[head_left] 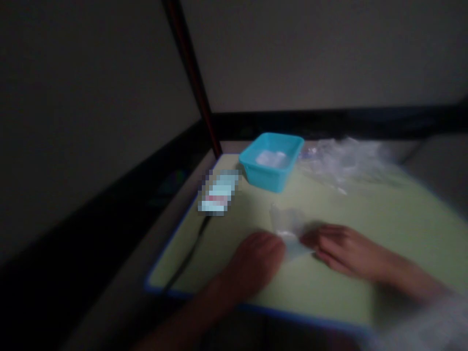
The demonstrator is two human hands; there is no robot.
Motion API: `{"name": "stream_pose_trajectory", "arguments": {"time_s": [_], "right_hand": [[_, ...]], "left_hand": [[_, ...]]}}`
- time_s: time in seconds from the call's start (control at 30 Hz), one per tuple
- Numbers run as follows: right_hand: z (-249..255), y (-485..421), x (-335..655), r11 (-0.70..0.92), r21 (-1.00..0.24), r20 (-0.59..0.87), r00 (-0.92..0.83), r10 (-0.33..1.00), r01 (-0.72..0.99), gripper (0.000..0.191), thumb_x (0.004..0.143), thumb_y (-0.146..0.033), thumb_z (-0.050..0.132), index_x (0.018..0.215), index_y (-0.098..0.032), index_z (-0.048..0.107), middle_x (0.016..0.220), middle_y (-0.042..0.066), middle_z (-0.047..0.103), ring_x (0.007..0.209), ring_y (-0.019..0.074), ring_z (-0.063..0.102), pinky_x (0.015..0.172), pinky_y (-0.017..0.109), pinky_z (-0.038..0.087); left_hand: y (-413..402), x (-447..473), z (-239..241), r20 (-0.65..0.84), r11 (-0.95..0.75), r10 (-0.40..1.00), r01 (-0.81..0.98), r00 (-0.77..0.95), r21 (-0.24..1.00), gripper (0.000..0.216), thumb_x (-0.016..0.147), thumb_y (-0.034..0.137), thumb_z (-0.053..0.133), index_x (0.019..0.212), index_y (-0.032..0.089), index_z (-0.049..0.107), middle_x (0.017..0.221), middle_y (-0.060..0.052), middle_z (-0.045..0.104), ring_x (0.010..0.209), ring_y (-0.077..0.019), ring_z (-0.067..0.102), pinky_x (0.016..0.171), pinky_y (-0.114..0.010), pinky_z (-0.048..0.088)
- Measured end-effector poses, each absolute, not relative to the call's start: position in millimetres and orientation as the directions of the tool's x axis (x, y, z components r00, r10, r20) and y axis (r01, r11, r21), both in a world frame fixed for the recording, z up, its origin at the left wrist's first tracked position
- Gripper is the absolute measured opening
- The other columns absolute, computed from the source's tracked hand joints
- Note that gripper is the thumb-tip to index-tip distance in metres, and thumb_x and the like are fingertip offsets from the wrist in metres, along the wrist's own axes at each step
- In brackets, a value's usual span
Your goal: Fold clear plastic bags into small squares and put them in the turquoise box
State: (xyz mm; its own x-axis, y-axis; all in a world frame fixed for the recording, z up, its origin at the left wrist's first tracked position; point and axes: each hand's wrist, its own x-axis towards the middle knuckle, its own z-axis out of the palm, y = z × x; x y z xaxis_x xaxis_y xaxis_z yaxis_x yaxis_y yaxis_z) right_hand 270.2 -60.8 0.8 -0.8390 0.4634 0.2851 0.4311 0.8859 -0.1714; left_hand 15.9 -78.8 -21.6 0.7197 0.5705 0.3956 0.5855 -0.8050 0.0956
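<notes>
Dim pale-green mat edged in blue. Left hand and right hand pinched small clear plastic bag between them near centre, pressed flat. Turquoise plastic tub far.

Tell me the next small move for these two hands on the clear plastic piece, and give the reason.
Probably flatten it: the left hand and right hand both pinch the small clear crumpled plastic piece low over the pale green blue-edged mat, and its upper part stands up wrinkled. Pulling the hands gently apart should smooth it. The picture is blurred, so the grip is uncertain.
</notes>
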Motion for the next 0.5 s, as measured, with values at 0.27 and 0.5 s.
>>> {"name": "stream_pose_trajectory", "arguments": {"time_s": [0.27, 0.5], "right_hand": [[-5.6, -54.2, 269.1, 0.807, -0.375, 0.286, -0.771, 0.569, 0.456, 0.017, 0.091, -0.027, 0.050, 0.104, -0.017, 0.055, 0.086, 0.006, 0.064, 0.078, 0.0176, 0.061, 0.070, 0.032, 0.049], [-5.2, -40.0, 253.5, 0.410, -0.837, 0.193, -0.505, 0.841, 0.363, 0.016, 0.088, -0.035, 0.052, 0.084, -0.019, 0.048, 0.061, -0.003, 0.055, 0.052, 0.0108, 0.051, 0.045, 0.021, 0.036]], "left_hand": [[-67.2, 20.6, -11.9, 0.352, -0.694, 0.720, 0.603, 0.599, 0.394, 0.018, 0.087, 0.010, 0.048, 0.082, 0.015, 0.065, 0.082, -0.004, 0.067, 0.077, -0.0147, 0.061, 0.073, -0.026, 0.047], [-40.6, 29.8, -2.6, 0.108, -0.332, 0.922, 0.615, 0.372, 0.715, 0.023, 0.081, 0.016, 0.049, 0.059, 0.013, 0.057, 0.056, 0.002, 0.054, 0.054, -0.0110, 0.049, 0.051, -0.021, 0.031]]}}
